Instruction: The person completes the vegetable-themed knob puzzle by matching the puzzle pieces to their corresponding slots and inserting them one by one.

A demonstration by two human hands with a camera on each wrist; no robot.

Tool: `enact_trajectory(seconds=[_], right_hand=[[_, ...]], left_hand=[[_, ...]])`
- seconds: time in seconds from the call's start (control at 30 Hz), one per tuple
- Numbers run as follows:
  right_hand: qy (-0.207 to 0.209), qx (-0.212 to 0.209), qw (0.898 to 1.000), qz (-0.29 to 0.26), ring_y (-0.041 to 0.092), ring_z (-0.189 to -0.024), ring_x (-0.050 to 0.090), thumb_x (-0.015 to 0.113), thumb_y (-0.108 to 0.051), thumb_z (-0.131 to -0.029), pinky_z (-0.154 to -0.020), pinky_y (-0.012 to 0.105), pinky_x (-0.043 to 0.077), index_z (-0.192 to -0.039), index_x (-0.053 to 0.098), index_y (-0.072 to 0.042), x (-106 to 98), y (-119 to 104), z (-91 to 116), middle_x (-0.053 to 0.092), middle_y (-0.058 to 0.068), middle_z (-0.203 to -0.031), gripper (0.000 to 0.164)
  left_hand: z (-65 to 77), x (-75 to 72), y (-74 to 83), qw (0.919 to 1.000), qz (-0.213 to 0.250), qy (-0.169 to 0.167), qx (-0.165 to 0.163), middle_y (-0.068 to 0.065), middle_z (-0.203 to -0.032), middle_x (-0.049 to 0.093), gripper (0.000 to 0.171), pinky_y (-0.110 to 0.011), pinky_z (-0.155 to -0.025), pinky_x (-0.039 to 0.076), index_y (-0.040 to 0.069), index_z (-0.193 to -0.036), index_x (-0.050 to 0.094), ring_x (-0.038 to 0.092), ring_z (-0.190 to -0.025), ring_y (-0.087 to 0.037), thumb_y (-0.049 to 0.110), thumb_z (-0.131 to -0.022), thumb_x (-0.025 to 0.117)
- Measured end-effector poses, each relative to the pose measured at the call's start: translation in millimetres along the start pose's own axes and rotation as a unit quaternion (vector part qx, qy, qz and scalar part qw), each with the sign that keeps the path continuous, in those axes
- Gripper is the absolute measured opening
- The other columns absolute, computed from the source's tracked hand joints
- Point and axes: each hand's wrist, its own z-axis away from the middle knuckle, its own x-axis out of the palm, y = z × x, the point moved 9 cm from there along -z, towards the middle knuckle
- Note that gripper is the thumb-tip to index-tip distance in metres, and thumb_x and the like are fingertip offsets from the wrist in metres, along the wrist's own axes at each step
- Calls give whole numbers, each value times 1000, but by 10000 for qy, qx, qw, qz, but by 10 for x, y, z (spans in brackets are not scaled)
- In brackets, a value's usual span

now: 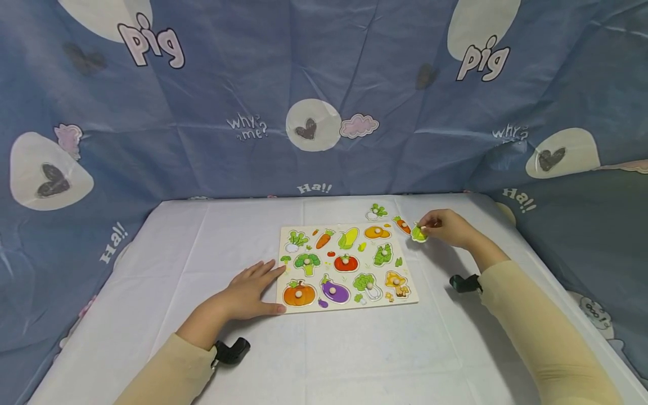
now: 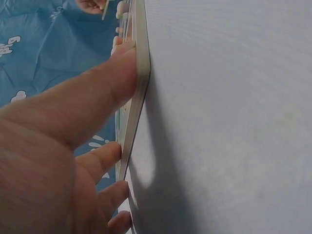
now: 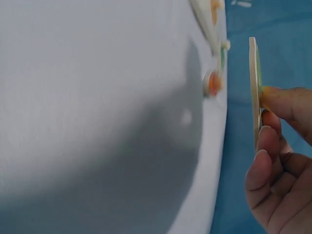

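A white wooden vegetable puzzle board lies on the table. My left hand rests at its left side, fingers spread, with the thumb against the board's edge. Off the board's upper right corner, my right hand pinches a green-and-yellow corn puzzle piece by its knob. In the right wrist view the corn piece stands edge-on, raised above the table, between thumb and fingers. Just left of it lies a carrot piece. Farther back is a white radish piece with green leaves.
Knobbed pieces sit in the board, among them a pumpkin, an eggplant, a tomato and broccoli. The radish, carrot and corn places along the top row show no knobs. A blue printed cloth hangs behind the white tabletop.
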Motion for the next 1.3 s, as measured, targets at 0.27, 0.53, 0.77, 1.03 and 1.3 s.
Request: enact_trajectory(seconds=[0.27,0.53,0.77,1.03,1.3], right_hand=[[-94,-267,9993,-261,21,-85,60,68,-7,-94,-71,28,50,-105,71,-2,89,-238,20,68,8,-95,12],[-212,-510,9968,-571,18,-81,58,68,-5,-94,-67,26,50,-105,70,0,197,-500,-23,68,9,-95,12],[-402,-419,9956,-735,18,-74,53,68,-9,-96,-61,28,46,-106,71,-4,338,-660,-122,67,7,-92,12],[-619,-518,9914,-1026,21,-77,53,67,-9,-96,-65,29,46,-105,72,-2,544,-871,-237,68,10,-93,12],[-780,-539,9893,-1111,17,-78,53,69,-5,-94,-69,29,50,-102,72,-2,759,-1028,-378,62,6,-88,10]], left_hand=[[-3,5,-14,10000,2,-13,-30,-17,-163,24,96,-66,-116,13,17,-156,37,16,-149,-45,62,-79,74],[-7,4,-12,10000,-8,10,11,-18,-163,24,96,-67,-116,13,17,-156,37,16,-149,-45,62,-79,74],[-13,10,-26,10000,-10,4,43,-18,-163,24,96,-66,-116,14,17,-156,37,17,-149,-45,62,-80,74],[-18,13,-29,10000,11,-12,43,-17,-164,24,96,-66,-116,14,17,-156,37,17,-149,-45,61,-80,74],[-11,22,-32,10000,12,-35,-18,-17,-164,23,96,-66,-116,13,18,-157,36,16,-149,-44,62,-80,74]])
